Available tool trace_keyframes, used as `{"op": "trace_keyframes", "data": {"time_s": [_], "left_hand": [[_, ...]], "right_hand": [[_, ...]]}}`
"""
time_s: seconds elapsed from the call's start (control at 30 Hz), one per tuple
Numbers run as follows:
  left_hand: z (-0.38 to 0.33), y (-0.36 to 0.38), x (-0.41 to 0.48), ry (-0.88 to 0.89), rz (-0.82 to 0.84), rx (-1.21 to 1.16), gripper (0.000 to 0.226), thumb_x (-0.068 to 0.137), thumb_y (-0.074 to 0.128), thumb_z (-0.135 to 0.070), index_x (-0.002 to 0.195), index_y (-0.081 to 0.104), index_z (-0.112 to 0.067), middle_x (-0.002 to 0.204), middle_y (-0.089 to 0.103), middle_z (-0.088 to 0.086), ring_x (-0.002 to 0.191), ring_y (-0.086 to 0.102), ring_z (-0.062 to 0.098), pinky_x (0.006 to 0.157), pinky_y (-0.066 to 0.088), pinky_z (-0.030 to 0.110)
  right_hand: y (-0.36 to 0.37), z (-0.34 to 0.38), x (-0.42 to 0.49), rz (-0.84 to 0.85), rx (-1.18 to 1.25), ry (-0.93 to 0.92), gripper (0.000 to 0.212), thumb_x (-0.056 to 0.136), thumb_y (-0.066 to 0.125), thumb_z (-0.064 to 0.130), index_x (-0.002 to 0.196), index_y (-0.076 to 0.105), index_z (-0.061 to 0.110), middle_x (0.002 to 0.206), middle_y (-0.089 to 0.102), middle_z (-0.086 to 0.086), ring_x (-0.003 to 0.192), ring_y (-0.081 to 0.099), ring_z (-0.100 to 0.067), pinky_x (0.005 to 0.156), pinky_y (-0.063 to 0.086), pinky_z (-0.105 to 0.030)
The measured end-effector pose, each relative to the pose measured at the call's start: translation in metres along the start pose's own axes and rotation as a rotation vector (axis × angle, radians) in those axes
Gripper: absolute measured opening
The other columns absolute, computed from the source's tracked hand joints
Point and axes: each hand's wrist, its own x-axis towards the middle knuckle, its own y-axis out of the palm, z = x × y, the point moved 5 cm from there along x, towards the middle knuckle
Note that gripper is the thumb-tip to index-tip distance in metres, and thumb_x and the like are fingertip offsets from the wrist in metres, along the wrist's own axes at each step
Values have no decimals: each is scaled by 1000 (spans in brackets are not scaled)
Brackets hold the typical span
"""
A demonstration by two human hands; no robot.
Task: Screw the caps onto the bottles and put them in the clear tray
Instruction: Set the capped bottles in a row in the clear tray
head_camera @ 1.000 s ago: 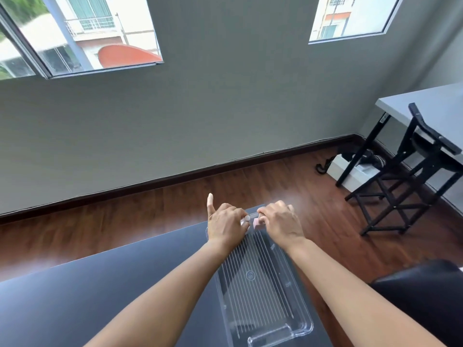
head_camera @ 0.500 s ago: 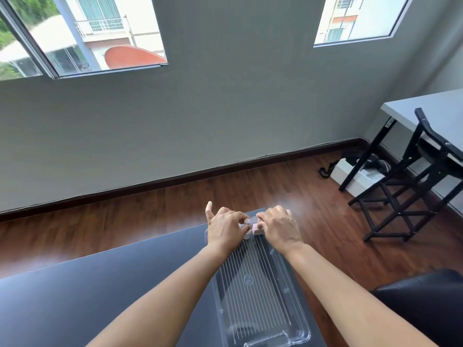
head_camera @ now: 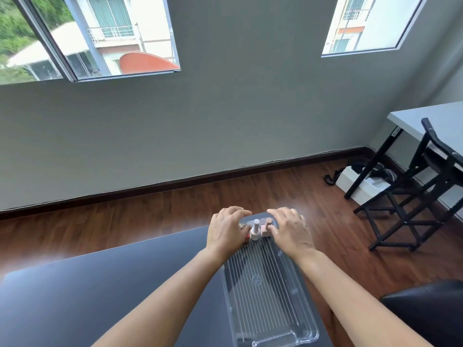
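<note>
We see both bare forearms reaching forward over a dark grey matte worktop (head_camera: 87,291) toward the far end of a long clear plastic tray (head_camera: 304,309) with a ribbed floor, which lies along the worktop's right edge. At that far end two small bottles stand upright side by side, close together: a pale whitish bottle with a tall slim white cap (head_camera: 255,230) on the left and a squat pink bottle with a tan cap (head_camera: 266,227) on the right. Both caps sit on their bottles; we cannot tell how tightly they are screwed down.

Our left hand (head_camera: 226,230) lies palm down just left of the whitish bottle, its fingers curved forward and loosely spread. A bit of red shows under its edge beside the bottle's base, along with something small and glittery near the fingers, but we cannot make out what either one is, nor whether the hand has hold of anything. Our right hand (head_camera: 290,230) lies palm down just right of the pink bottle, fingers arched over the tray's far rim, with the thumb against the pink bottle's side; whether it truly pinches the bottle we cannot tell.

The rest of the tray's floor, nearer to us, is bare. Beyond the worktop we see brown wooden floor (head_camera: 150,216), a grey wall with two windows, and to the right a black folding stool (head_camera: 413,196) beside a pale grey side table (head_camera: 438,118).
</note>
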Motion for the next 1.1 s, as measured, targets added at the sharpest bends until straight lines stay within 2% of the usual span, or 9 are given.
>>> {"op": "trace_keyframes", "data": {"time_s": [0.23,0.4,0.53,0.63,0.73,0.83,0.93,1.1], "left_hand": [[40,-74,-58,-19,-147,-45,27,86,69,-32,113,67,-32,124,61,-9,116,53,12,97,37,27],[91,-131,-118,-150,-202,-50,25,85,70,-30,110,69,-32,119,64,-13,110,56,10,95,38,27],[149,-169,-176,-281,-171,4,25,85,69,-31,110,68,-32,118,66,-13,111,58,12,99,41,36],[191,-185,-219,-383,-90,26,30,83,70,-38,112,66,-38,122,63,-17,116,54,8,100,35,28],[227,-186,-257,-490,58,31,47,74,72,-51,119,59,-44,131,53,-22,124,47,6,102,27,29],[249,-175,-291,-545,241,40,64,66,72,-57,125,51,-49,138,43,-22,130,39,6,106,23,33],[257,-160,-308,-515,274,14,61,67,73,-52,124,52,-48,139,44,-20,130,39,4,107,21,31],[257,-147,-315,-467,172,-72,40,73,72,-42,113,62,-44,125,55,-25,121,48,1,102,30,27]], "right_hand": [[-25,59,-40,-155,110,-112,28,83,67,18,111,66,21,108,64,4,101,58,-21,83,42,-34],[-15,127,-67,-154,164,-235,31,80,73,18,110,66,20,106,65,2,104,59,-22,95,42,-41],[18,187,-91,14,208,-290,32,84,69,26,115,64,23,114,63,4,109,57,-22,92,42,-40],[48,220,-109,209,248,-294,43,86,64,41,126,56,29,130,56,10,124,47,-15,100,36,-35],[80,247,-130,442,178,-306,66,78,64,56,138,40,37,148,38,11,140,27,-11,109,24,-37],[107,271,-152,604,124,-327,78,74,65,57,142,32,40,155,26,10,145,15,-13,113,16,-39],[124,287,-168,648,102,-331,72,78,64,51,141,33,38,153,29,8,143,20,-14,112,17,-38],[135,308,-182,582,134,-326,46,89,55,40,133,45,34,141,44,12,131,39,-11,105,28,-29]]}}
